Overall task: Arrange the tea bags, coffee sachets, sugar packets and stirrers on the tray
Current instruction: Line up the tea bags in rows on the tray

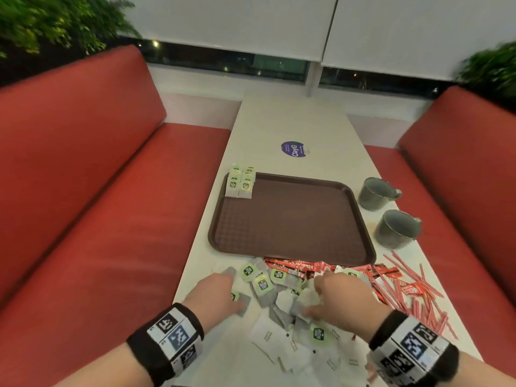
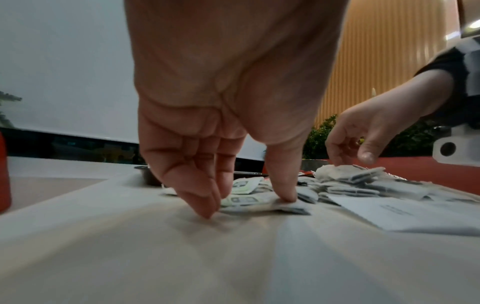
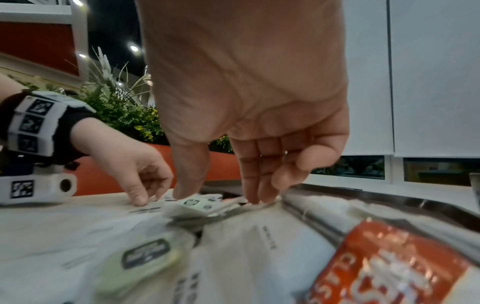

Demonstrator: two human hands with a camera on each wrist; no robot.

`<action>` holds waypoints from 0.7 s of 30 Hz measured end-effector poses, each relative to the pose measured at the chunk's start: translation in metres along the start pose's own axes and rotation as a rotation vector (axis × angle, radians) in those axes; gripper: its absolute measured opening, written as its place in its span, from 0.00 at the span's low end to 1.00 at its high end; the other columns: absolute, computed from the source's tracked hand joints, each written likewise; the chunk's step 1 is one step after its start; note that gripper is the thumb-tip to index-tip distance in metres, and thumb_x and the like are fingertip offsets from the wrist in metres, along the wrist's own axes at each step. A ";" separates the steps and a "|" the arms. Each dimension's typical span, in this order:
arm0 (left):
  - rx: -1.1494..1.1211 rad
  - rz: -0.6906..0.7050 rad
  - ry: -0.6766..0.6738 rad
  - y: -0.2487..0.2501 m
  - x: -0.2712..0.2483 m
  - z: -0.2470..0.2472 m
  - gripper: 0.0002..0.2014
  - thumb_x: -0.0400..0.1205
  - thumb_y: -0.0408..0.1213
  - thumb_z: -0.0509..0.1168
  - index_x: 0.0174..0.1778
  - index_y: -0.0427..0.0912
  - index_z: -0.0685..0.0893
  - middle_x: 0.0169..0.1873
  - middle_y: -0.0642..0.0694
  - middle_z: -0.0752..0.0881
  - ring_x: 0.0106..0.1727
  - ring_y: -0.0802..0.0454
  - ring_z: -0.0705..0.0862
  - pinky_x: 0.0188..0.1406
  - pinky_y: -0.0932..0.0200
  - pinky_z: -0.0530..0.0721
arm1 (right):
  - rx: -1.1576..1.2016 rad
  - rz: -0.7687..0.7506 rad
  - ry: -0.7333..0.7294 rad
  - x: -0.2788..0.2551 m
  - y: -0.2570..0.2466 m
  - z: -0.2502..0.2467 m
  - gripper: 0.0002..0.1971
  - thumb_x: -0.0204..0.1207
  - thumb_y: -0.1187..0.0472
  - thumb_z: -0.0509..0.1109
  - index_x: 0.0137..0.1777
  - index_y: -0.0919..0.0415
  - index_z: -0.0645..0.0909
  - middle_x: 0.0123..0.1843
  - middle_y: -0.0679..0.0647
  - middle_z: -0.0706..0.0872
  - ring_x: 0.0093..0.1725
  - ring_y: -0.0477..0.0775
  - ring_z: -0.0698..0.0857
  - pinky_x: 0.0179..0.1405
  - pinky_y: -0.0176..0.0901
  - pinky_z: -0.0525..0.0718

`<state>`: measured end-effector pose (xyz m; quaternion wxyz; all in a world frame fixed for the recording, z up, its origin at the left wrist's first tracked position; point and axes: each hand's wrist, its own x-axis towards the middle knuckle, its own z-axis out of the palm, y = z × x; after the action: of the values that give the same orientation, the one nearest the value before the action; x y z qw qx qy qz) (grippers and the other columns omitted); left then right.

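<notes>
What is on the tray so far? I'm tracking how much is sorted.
Only tea bags, stacked in two short rows in the far left corner of the brown tray. How many lie in each stack cannot be seen; they overlap.

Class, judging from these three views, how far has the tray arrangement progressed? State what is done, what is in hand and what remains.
Done: two rows of tea bags sit in the far left corner of the brown tray.
In hand: the left hand pins a loose tea bag against the table, and the right hand picks at the tea bag pile.
Left: the remaining tea bags, red coffee sachets, white sugar packets and red stirrers, all off the tray.
</notes>
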<state>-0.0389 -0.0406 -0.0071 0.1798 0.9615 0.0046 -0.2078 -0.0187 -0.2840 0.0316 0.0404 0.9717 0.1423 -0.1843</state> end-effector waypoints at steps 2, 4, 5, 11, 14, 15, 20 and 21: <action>-0.008 -0.014 0.016 0.003 0.003 0.002 0.21 0.75 0.55 0.66 0.53 0.45 0.71 0.37 0.53 0.76 0.41 0.50 0.78 0.35 0.58 0.72 | 0.013 -0.008 0.024 -0.001 -0.005 0.007 0.23 0.71 0.36 0.67 0.57 0.51 0.78 0.50 0.47 0.79 0.47 0.50 0.78 0.44 0.43 0.78; -0.009 -0.026 0.028 0.006 0.004 0.002 0.22 0.74 0.53 0.69 0.55 0.45 0.70 0.41 0.52 0.77 0.42 0.51 0.77 0.36 0.59 0.73 | 0.042 0.001 0.039 0.002 -0.007 0.012 0.24 0.71 0.37 0.67 0.61 0.51 0.77 0.54 0.48 0.79 0.51 0.51 0.79 0.49 0.45 0.79; -0.010 -0.036 0.033 0.007 0.004 0.003 0.21 0.74 0.51 0.70 0.53 0.46 0.69 0.42 0.53 0.76 0.42 0.52 0.76 0.35 0.59 0.72 | 0.065 0.001 0.035 0.003 -0.006 0.014 0.25 0.71 0.38 0.68 0.63 0.51 0.76 0.56 0.48 0.80 0.55 0.52 0.79 0.53 0.46 0.80; -0.137 -0.028 0.065 0.005 0.003 0.010 0.30 0.69 0.45 0.76 0.64 0.51 0.71 0.55 0.53 0.79 0.54 0.54 0.79 0.46 0.63 0.76 | 0.173 -0.042 0.018 0.006 -0.005 0.015 0.05 0.75 0.53 0.68 0.40 0.48 0.75 0.48 0.47 0.78 0.49 0.51 0.76 0.50 0.46 0.75; -0.097 -0.018 0.077 0.005 0.002 0.011 0.24 0.70 0.47 0.76 0.59 0.50 0.76 0.53 0.54 0.76 0.53 0.55 0.77 0.48 0.63 0.76 | 0.451 -0.068 0.005 0.006 0.006 0.013 0.11 0.73 0.59 0.70 0.33 0.55 0.72 0.41 0.49 0.79 0.39 0.48 0.76 0.41 0.43 0.76; -0.085 -0.019 0.080 0.004 0.002 0.010 0.20 0.69 0.47 0.76 0.54 0.50 0.78 0.50 0.54 0.75 0.51 0.55 0.76 0.45 0.63 0.75 | 0.562 -0.086 0.013 0.004 0.009 0.010 0.11 0.72 0.61 0.71 0.32 0.57 0.73 0.40 0.51 0.80 0.38 0.48 0.76 0.40 0.43 0.78; -0.123 0.008 0.108 0.002 0.001 0.013 0.10 0.74 0.39 0.71 0.39 0.50 0.73 0.44 0.53 0.76 0.46 0.53 0.76 0.39 0.62 0.73 | 1.129 -0.099 0.083 -0.004 0.017 -0.003 0.21 0.70 0.79 0.63 0.20 0.59 0.68 0.38 0.73 0.84 0.45 0.49 0.89 0.40 0.42 0.84; -0.166 0.023 0.122 0.001 0.000 0.014 0.11 0.76 0.37 0.68 0.36 0.51 0.71 0.41 0.53 0.78 0.43 0.53 0.77 0.37 0.62 0.73 | 1.229 -0.105 0.066 -0.004 0.018 -0.006 0.21 0.71 0.80 0.62 0.21 0.60 0.68 0.36 0.74 0.82 0.40 0.50 0.89 0.36 0.39 0.83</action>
<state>-0.0439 -0.0466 -0.0186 0.2607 0.9541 0.0216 -0.1459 -0.0152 -0.3011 0.0386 -0.5404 0.8142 0.0589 -0.2041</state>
